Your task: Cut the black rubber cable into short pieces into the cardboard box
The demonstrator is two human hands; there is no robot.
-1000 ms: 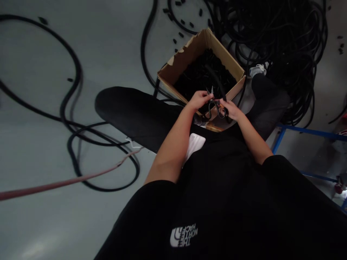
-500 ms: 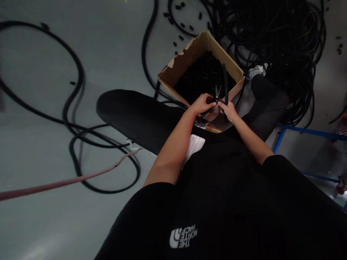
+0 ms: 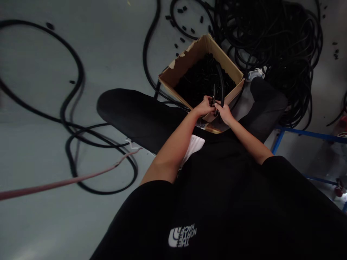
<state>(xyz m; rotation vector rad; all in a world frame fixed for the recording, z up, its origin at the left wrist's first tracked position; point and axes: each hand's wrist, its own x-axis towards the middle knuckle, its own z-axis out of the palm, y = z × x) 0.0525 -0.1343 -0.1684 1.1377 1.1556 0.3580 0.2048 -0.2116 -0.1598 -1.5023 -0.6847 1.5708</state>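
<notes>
Since the last frame the right hand (image 3: pixel 224 112) moved in toward the left hand (image 3: pixel 205 106), the scissors (image 3: pixel 214 92) went from a narrow V to nearly one line, and the black tube (image 3: pixel 222 85) went from standing straight to arching over. Scissors now sit between both hands, just above the near edge of the cardboard box (image 3: pixel 187 64), blades pointing inward. Left fingers are wrapped round the scissors near the pivot; right hand grips the tube's lower end, thumb right up by the handles. Can't tell which hand carries the scissors' weight, or whether blades touch the tube. Box is part filled with black pieces (image 3: pixel 200 79); tangled tubing (image 3: pixel 292 72) lies beyond the right foot. Handling-wise I'd keep fingertips behind the pivot, thumb out of the handle gap, and pinch the tube close to the contact point, since that arch probably springs. Staying over the box should catch anything dropped. Light's poor there, so go slow.
</notes>
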